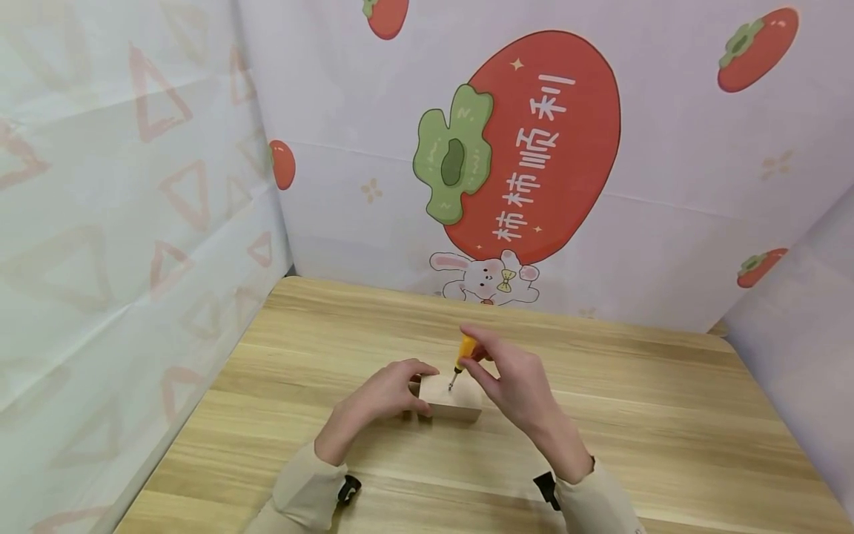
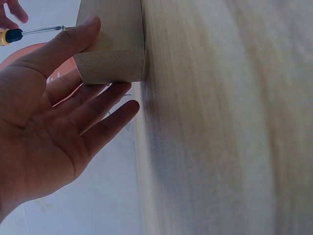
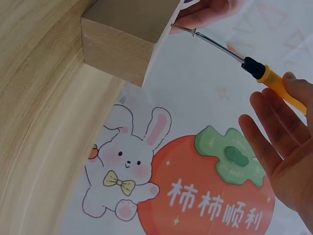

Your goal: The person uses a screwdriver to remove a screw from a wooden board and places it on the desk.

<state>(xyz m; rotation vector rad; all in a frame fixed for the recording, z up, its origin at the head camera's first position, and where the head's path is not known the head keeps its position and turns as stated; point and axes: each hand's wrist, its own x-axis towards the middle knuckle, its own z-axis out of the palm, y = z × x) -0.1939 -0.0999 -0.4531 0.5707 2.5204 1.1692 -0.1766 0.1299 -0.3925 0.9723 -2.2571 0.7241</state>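
A pale wooden block lies on the table. My left hand grips its left end, thumb on the near side and fingers at the far side; the left wrist view shows the thumb and fingers around the block. My right hand holds a screwdriver by its yellow handle, tilted over the block. In the right wrist view, the screwdriver's tip meets the head of a screw, which stands up out of the block's top face. How deep the screw sits is too small to tell.
The wood-grain table runs back to a white sheet printed with persimmons and a rabbit. Another sheet with triangles hangs along the left edge. Dark wrist mounts sit by the sleeves.
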